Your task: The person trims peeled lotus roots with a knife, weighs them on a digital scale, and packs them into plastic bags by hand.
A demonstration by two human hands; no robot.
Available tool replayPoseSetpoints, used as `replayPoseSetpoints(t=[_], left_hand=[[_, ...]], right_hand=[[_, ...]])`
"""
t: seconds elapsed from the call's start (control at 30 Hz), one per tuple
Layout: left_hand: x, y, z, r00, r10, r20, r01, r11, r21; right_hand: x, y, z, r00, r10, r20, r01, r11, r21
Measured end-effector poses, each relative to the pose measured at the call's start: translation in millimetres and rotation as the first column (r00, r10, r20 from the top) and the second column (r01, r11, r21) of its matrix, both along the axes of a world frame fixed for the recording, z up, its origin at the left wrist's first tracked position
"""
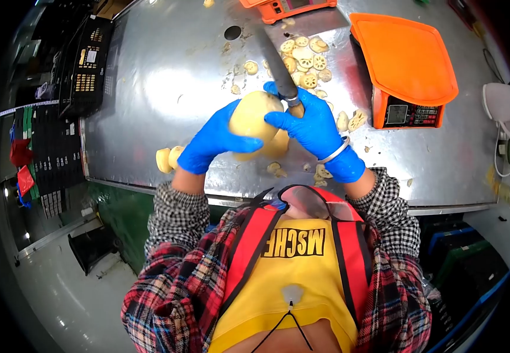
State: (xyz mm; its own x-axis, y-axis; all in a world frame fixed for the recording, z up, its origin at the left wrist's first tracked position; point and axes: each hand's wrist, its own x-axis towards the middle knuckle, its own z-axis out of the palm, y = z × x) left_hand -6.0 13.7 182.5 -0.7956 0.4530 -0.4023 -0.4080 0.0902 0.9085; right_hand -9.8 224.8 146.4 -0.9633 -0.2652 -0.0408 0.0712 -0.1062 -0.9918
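Observation:
My left hand [222,138], in a blue glove, is wrapped round a thick, pale yellow lotus root [253,122], held up over the metal table [149,129]. My right hand [309,122], gloved in blue too, is closed on the wooden handle of a knife [282,73]. The dark blade points away from me, slightly left. My right thumb rests at the side of the root. More pale root shows below it, partly hidden by my hands. Beyond the blade lie several cut lotus root slices [305,62], with holes in some. Root pieces [169,159] lie beside my left wrist.
An orange-topped digital scale [405,65] stands to the right, and another orange scale [287,7] is at the far edge. A black crate [87,65] stands at the left side. Scraps [275,169] lie near the front edge. A round dark hole [232,33] shows in the tabletop.

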Motion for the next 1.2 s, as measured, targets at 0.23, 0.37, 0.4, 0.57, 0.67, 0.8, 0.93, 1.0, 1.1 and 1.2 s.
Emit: replayPoseSetpoints(t=[0.23, 0.37, 0.4, 0.57, 0.67, 0.8, 0.93, 1.0, 1.1, 1.2], left_hand=[[-9, 6, -14, 0.849, 0.066, -0.525, -0.169, 0.974, -0.150], [-14, -31, -24, 0.799, 0.042, -0.600, -0.325, 0.870, -0.372], [-13, -39, -25, 0.790, 0.058, -0.610, -0.349, 0.861, -0.370], [5, -88, -72, 0.808, 0.186, -0.558, -0.486, 0.746, -0.455], [6, -111, -86, 0.943, 0.147, -0.298, -0.315, 0.679, -0.663], [16, -131, -131, 0.911, -0.049, -0.410, -0.336, 0.490, -0.804], [24, -49, -70, 0.645, -0.484, -0.591, -0.368, 0.481, -0.796], [37, -3, -74, 0.538, -0.659, -0.525, -0.291, 0.439, -0.850], [26, 15, -117, 0.662, -0.658, -0.360, -0.083, 0.414, -0.907], [27, 12, -116, 0.864, -0.271, -0.424, -0.077, 0.762, -0.643]], right_hand=[[1, 22, 5, 0.982, -0.183, -0.050, 0.185, 0.982, 0.025], [1, 53, -51, 0.962, -0.232, 0.142, 0.216, 0.969, 0.119], [6, 56, -60, 0.964, -0.213, 0.161, 0.167, 0.951, 0.261], [40, 38, -94, 0.916, -0.050, 0.399, 0.048, 0.999, 0.015], [49, 27, -101, 0.899, 0.004, 0.437, -0.039, 0.997, 0.071], [56, 19, -107, 0.893, 0.052, 0.448, -0.088, 0.994, 0.061], [55, 19, -104, 0.878, -0.037, 0.478, -0.012, 0.995, 0.099], [55, 20, -104, 0.873, -0.053, 0.485, -0.010, 0.992, 0.125], [53, 18, -102, 0.937, -0.055, 0.344, -0.024, 0.975, 0.222], [62, 32, -79, 0.913, 0.015, -0.407, 0.264, 0.738, 0.621]])
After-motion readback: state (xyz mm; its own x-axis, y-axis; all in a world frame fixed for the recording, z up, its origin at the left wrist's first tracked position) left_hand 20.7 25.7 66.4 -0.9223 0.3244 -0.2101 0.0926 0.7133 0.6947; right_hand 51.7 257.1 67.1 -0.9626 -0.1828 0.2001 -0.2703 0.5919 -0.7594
